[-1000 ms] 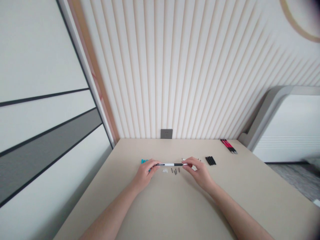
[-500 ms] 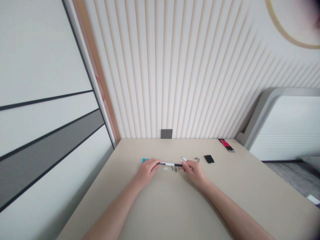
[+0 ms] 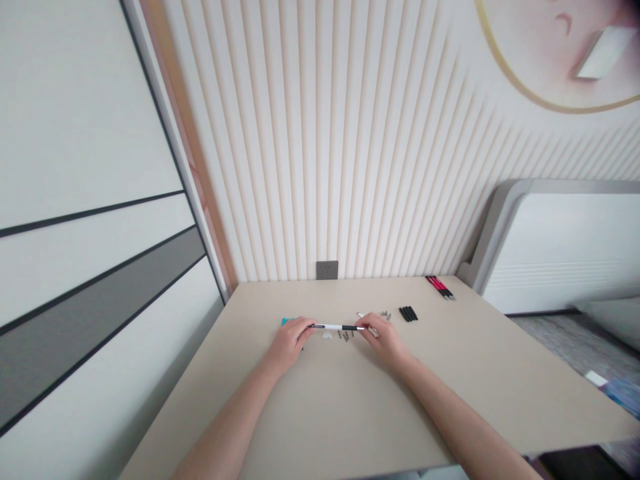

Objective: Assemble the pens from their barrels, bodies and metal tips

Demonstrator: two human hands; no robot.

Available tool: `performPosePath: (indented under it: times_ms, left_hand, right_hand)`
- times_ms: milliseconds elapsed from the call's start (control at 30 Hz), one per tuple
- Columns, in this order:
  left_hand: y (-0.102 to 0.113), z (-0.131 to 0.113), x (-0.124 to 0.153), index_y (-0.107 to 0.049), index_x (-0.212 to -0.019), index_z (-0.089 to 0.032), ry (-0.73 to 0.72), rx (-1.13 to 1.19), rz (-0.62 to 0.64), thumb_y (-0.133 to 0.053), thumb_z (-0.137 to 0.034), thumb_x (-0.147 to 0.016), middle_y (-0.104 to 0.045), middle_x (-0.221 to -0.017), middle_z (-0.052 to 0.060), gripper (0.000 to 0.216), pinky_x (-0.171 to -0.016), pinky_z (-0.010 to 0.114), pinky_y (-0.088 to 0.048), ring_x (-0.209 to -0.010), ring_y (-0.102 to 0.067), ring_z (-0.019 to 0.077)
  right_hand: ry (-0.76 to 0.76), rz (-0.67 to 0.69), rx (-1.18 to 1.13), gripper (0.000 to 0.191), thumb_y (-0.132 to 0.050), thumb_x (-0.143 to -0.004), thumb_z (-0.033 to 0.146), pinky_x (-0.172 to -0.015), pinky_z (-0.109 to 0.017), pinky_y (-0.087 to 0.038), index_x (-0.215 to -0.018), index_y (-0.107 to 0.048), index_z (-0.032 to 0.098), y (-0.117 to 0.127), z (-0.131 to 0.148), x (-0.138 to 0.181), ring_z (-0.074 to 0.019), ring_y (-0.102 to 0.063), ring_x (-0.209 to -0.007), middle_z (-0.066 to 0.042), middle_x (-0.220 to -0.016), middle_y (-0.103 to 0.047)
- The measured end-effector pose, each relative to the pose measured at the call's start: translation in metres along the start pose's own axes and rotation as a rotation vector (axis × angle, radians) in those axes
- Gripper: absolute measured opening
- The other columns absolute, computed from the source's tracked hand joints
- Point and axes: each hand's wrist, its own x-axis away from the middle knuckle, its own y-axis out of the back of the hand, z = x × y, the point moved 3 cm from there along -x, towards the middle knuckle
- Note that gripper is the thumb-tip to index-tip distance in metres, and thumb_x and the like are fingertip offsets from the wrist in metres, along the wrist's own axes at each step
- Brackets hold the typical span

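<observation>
A black-and-white pen [image 3: 333, 327] lies level between my hands, above the table, its silver tip pointing right. My left hand [image 3: 293, 339] is closed round the pen's black left end. At the tip, the fingers of my right hand [image 3: 383, 337] are pinched. Beneath the pen are small white pieces [image 3: 327, 335] and several small dark springs [image 3: 344, 336]. Bright blue pieces [image 3: 285, 321] stick out partly hidden behind my left hand. Just past my right hand are a white piece [image 3: 361, 314] and several small silvery parts [image 3: 386, 315].
Several black tubes [image 3: 408, 313] lie side by side to the right on the beige table [image 3: 310, 407]. Red-and-black pens [image 3: 441, 288] lie at the far right corner. A ribbed wall with a grey socket [image 3: 327, 270] stands behind; a cabinet [image 3: 100, 280] borders the left.
My right fingers have shifted on the pen's right end, and its silver tip now shows. The head view has turned slightly right. My left hand keeps its hold.
</observation>
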Motion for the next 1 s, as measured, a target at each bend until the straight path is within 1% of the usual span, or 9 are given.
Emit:
performPosePath:
  times_ms: [100,233,300,467,500,600,667,767,1000]
  left_hand:
    - [0.0012,-0.0020,-0.0004,-0.065,-0.101,-0.021,0.008,-0.003,0.005,-0.046,-0.030,-0.097,-0.070,-0.094,0.004,0.021,-0.080,0.028,-0.045,-0.088,-0.063,0.0186]
    - [0.0024,-0.0033,-0.0006,-0.065,-0.101,-0.021,0.031,-0.012,0.009,-0.045,-0.030,-0.098,-0.069,-0.092,0.004,0.023,-0.079,0.028,-0.045,-0.086,-0.063,0.0184]
    - [0.0016,-0.0023,-0.0003,-0.065,-0.101,-0.020,0.030,-0.014,0.013,-0.045,-0.031,-0.098,-0.069,-0.090,0.004,0.023,-0.078,0.028,-0.045,-0.085,-0.063,0.0185]
    - [-0.0017,0.0016,0.0001,-0.065,-0.102,-0.020,0.000,-0.005,0.021,-0.046,-0.030,-0.098,-0.069,-0.092,0.004,0.022,-0.079,0.028,-0.045,-0.086,-0.063,0.0184]
    - [-0.0020,0.0020,0.0001,-0.065,-0.102,-0.020,-0.001,-0.006,0.022,-0.046,-0.030,-0.098,-0.069,-0.092,0.004,0.022,-0.078,0.028,-0.045,-0.086,-0.063,0.0182]
    - [-0.0012,0.0020,-0.0003,-0.065,-0.102,-0.020,0.007,-0.023,0.015,-0.045,-0.030,-0.098,-0.069,-0.090,0.004,0.022,-0.078,0.027,-0.045,-0.085,-0.063,0.0179]
    - [-0.0001,0.0009,-0.0006,-0.065,-0.102,-0.020,0.011,-0.030,0.009,-0.045,-0.030,-0.098,-0.068,-0.090,0.004,0.022,-0.078,0.027,-0.045,-0.085,-0.063,0.0178]
    - [0.0010,-0.0014,-0.0010,-0.065,-0.101,-0.020,0.010,-0.030,0.004,-0.045,-0.031,-0.098,-0.069,-0.090,0.004,0.023,-0.077,0.027,-0.045,-0.085,-0.063,0.0178]
    - [0.0018,-0.0036,-0.0019,-0.067,-0.099,-0.021,-0.005,-0.023,-0.003,-0.046,-0.035,-0.097,-0.071,-0.089,0.004,0.025,-0.076,0.028,-0.046,-0.082,-0.064,0.0183]
  right_hand:
    - [0.041,0.047,0.058,0.015,-0.053,-0.095,0.028,-0.076,-0.033,-0.046,-0.101,-0.066,0.022,0.0006,0.0027,0.0016,-0.0195,-0.061,-0.079,-0.005,-0.085,-0.068]
    - [0.049,0.034,0.089,0.020,-0.051,-0.097,0.031,-0.077,-0.033,-0.045,-0.108,-0.064,0.022,0.0021,0.0030,0.0026,-0.0197,-0.062,-0.081,-0.006,-0.089,-0.069]
    - [0.066,0.037,0.094,0.021,-0.047,-0.099,0.032,-0.076,-0.033,-0.045,-0.102,-0.066,0.021,0.0009,0.0013,0.0029,-0.0193,-0.062,-0.080,-0.006,-0.087,-0.070]
    - [0.070,0.087,0.090,0.038,-0.037,-0.102,0.029,-0.076,-0.033,-0.044,-0.076,-0.064,0.021,-0.0019,-0.0009,0.0042,-0.0170,-0.060,-0.069,-0.002,-0.068,-0.066]
    - [0.065,0.082,0.085,0.037,-0.037,-0.102,0.029,-0.076,-0.033,-0.044,-0.079,-0.065,0.021,-0.0010,-0.0002,0.0042,-0.0171,-0.060,-0.070,-0.003,-0.070,-0.066]
    - [0.032,0.042,0.074,0.022,-0.046,-0.099,0.032,-0.075,-0.032,-0.046,-0.105,-0.064,0.021,0.0035,0.0023,0.0033,-0.0189,-0.062,-0.079,-0.005,-0.084,-0.068]
    - [0.026,0.026,0.075,0.022,-0.052,-0.096,0.033,-0.076,-0.033,-0.046,-0.113,-0.062,0.022,0.0058,0.0032,0.0022,-0.0199,-0.061,-0.081,-0.006,-0.087,-0.067]
    - [0.053,0.024,0.081,0.017,-0.052,-0.096,0.033,-0.075,-0.032,-0.045,-0.100,-0.065,0.022,0.0068,0.0027,0.0011,-0.0197,-0.061,-0.078,-0.005,-0.083,-0.067]
    - [0.085,0.083,0.093,0.030,-0.042,-0.100,0.030,-0.073,-0.033,-0.042,-0.083,-0.064,0.020,0.0052,0.0065,0.0028,-0.0182,-0.058,-0.073,-0.005,-0.074,-0.066]
